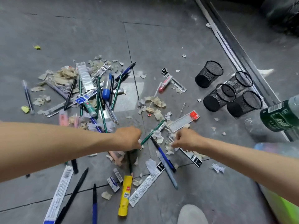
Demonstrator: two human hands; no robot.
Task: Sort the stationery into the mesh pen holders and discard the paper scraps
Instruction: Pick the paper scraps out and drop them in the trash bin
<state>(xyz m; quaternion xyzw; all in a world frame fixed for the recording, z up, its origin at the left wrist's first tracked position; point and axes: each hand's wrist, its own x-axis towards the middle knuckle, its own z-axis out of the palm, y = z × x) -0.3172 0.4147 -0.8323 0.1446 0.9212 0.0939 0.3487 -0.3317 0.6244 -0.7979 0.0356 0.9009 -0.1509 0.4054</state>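
Gathering step: left hand (129, 138) grips a green pencil (152, 132), right hand (186, 139) pinches paper scraps (169, 147); next, the mesh pen holders (208, 74)

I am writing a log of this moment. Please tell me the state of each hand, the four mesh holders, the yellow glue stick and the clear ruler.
left hand: closed on green pencil
right hand: fingers pinched on paper scraps
mesh pen holders: four, upright, apparently empty
yellow glue stick: lying flat on the floor
clear ruler: flat, in packaging
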